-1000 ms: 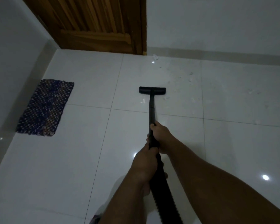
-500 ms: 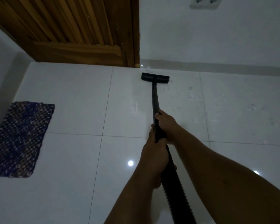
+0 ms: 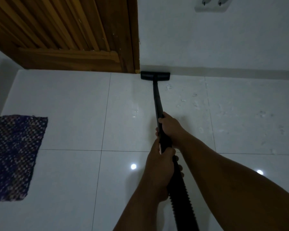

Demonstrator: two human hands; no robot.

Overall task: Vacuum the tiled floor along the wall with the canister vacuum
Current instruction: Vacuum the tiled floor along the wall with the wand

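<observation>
black floor nozzle (image 3: 155, 75) at 12 o'clock, touching the wall base beside the door frame (image 3: 133, 35) | wand (image 3: 157, 100) long axis 6–12 | right hand (image 3: 169, 126) nearer nozzle, left hand (image 3: 158, 161) behind at hose (image 3: 178, 189), both wrapped tight | paper scraps (image 3: 197, 104) lie at 2 o'clock (likely next sweep)

Dim, bluish light; bright glare spots on the glossy floor (image 3: 65, 164).

White tiled floor (image 3: 65, 100): woven mat (image 3: 15, 157) left, vacuum head (image 3: 155, 75) against wall, scattered debris (image 3: 197, 104) right.
</observation>
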